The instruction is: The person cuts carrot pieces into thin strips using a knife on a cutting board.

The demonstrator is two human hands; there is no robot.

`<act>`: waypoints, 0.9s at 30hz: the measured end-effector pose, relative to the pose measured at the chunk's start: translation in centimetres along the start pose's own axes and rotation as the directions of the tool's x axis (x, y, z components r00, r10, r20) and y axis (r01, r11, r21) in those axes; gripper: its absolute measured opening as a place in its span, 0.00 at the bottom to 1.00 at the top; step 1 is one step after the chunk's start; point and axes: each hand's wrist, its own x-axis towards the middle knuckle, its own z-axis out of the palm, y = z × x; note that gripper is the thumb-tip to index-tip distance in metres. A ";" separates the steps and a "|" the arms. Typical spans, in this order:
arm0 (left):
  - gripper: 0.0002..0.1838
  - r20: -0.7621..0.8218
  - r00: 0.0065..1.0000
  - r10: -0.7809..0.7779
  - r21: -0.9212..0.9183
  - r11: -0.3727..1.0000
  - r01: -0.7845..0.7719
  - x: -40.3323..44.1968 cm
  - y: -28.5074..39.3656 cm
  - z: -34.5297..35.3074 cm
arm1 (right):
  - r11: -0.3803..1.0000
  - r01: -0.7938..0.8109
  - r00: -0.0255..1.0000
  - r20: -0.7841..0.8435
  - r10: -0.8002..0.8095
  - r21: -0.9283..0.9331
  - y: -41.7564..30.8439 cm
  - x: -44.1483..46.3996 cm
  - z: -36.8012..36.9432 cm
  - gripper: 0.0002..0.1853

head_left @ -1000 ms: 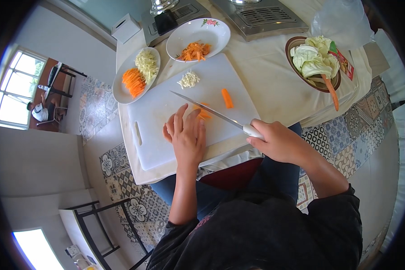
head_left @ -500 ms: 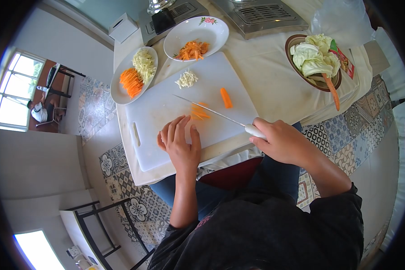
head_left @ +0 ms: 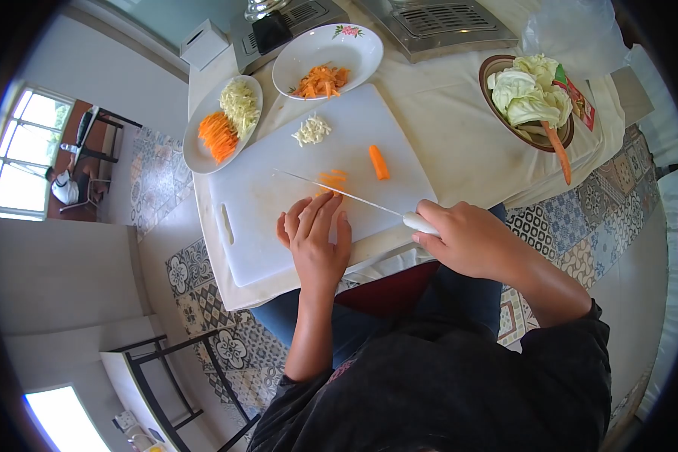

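My right hand (head_left: 463,237) is closed round the white handle of a knife (head_left: 339,194), whose long blade reaches left across the white cutting board (head_left: 252,203). Thin carrot slices (head_left: 333,178) lie beside and partly behind the blade. My left hand (head_left: 316,237) presses bent fingertips on the near edge of these slices, the thumb held apart; what lies under the fingers is hidden. Farther right on the board rests a carrot piece (head_left: 378,163). A small heap of chopped pale vegetable (head_left: 311,130) sits near the board's far side.
An oval plate (head_left: 196,154) carries shredded carrot and pale green shreds. Behind the board, a flowered bowl (head_left: 365,56) contains carrot peelings. A brown-rimmed bowl (head_left: 486,79) of cabbage and a carrot stands right. Two metal stoves (head_left: 444,26) line the back; a person (head_left: 66,187) sits far left.
My left hand has shifted right onto the carrot slices. The knife and my right hand have moved slightly left, and the blade now lies over the slices at a changed position.
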 end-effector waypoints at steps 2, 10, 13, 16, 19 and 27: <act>0.14 0.007 1.000 -0.009 0.000 1.000 0.009 0.0 0.1 0.0 | 1.000 -0.005 1.000 0.008 0.005 -0.026 -0.1 0.2 -0.2 0.12; 0.16 0.082 0.995 -0.052 0.007 0.999 0.052 -0.2 0.0 0.3 | 0.996 -0.027 0.998 0.050 0.032 -0.090 -0.1 0.9 -0.3 0.12; 0.16 0.083 0.994 -0.065 0.008 0.998 0.065 -0.2 0.1 0.2 | 0.998 -0.034 0.997 0.066 0.037 -0.052 0.0 1.0 -0.2 0.12; 0.15 0.073 0.995 -0.067 0.014 0.998 0.067 -0.2 0.1 0.3 | 0.999 -0.024 0.998 0.061 0.025 -0.021 0.0 1.0 -0.3 0.13; 0.14 0.063 0.996 -0.065 0.017 0.998 0.064 -0.3 -0.1 0.5 | 1.000 -0.031 0.997 0.077 0.031 0.003 -0.4 0.9 -0.5 0.13; 0.15 0.056 0.996 -0.067 0.015 0.998 0.067 -0.4 -0.1 0.5 | 0.998 -0.027 0.998 0.059 0.024 0.049 -0.4 0.8 0.2 0.13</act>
